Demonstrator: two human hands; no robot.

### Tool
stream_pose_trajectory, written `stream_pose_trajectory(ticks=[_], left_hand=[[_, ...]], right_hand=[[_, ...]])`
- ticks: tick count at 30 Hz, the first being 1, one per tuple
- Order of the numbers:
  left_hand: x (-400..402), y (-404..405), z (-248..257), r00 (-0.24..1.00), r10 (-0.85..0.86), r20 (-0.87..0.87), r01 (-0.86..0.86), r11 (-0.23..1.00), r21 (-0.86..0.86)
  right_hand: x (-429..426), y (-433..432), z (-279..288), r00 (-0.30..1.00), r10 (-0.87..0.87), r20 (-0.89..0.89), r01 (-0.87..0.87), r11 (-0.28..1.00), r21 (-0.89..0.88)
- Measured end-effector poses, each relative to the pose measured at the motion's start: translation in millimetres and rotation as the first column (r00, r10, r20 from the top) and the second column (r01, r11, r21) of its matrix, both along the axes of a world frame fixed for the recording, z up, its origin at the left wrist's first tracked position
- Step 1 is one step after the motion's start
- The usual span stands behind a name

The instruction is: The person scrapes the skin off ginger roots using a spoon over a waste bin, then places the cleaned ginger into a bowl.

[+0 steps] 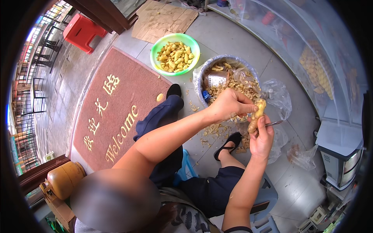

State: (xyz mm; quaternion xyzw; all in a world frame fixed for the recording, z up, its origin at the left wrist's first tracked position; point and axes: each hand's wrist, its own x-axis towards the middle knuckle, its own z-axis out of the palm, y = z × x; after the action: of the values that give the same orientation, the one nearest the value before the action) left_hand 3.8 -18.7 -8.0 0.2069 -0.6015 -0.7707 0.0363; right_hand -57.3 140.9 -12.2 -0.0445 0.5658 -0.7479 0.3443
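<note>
My left hand (233, 105) grips the upper, peeled end of a ginger root (257, 115) between thumb and fingers. The brown lower end of the root rests in my right hand (262, 135), which also holds a thin metal blade (274, 123) pointing out to the right. Both hands are over the near right rim of a lined bin (256, 71) full of ginger peelings, with a labelled plastic container and a blue cap among them. Beyond it to the left, a green-rimmed white basin (154, 55) holds many peeled ginger pieces.
Peel scraps (214, 130) and clear plastic bags (278, 96) lie on the tiles around the bin. A welcome mat (116, 116) is at left, flattened cardboard (166, 20) behind the basin. A red stool (83, 33), gas cylinder (65, 179) and glass-fronted case (276, 43) stand about.
</note>
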Motion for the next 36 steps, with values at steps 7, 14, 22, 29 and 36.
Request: stream_pose_trajectory(ticks=[7, 14, 22, 29, 36], left_hand=[[4.8, -3.5, 2.1, 1.000, 0.000, -0.004, -0.001, 0.986, -0.169], [9.8, -4.4, 12.4, 0.999, 0.036, 0.014, -0.033, 0.983, -0.179], [11.0, 5.5, 6.3, 0.962, 0.233, -0.143, -0.272, 0.857, -0.438], [5.5, -17.3, 0.5, 0.869, 0.470, -0.156, -0.477, 0.710, -0.518], [5.8, -3.9, -1.7, 0.971, 0.171, -0.165, -0.202, 0.961, -0.191]], right_hand=[[2.1, -4.6, -0.6, 0.998, 0.015, -0.055, -0.013, 0.999, 0.044], [-3.9, -0.1, -7.5, 0.921, 0.109, 0.374, -0.010, 0.966, -0.257], [-2.9, -10.2, -5.3, 0.926, 0.043, 0.374, 0.031, 0.982, -0.188], [3.4, -2.1, 2.8, 0.948, -0.007, 0.318, 0.055, 0.988, -0.142], [-4.4, 4.3, 4.7, 0.967, -0.051, 0.249, 0.086, 0.987, -0.133]])
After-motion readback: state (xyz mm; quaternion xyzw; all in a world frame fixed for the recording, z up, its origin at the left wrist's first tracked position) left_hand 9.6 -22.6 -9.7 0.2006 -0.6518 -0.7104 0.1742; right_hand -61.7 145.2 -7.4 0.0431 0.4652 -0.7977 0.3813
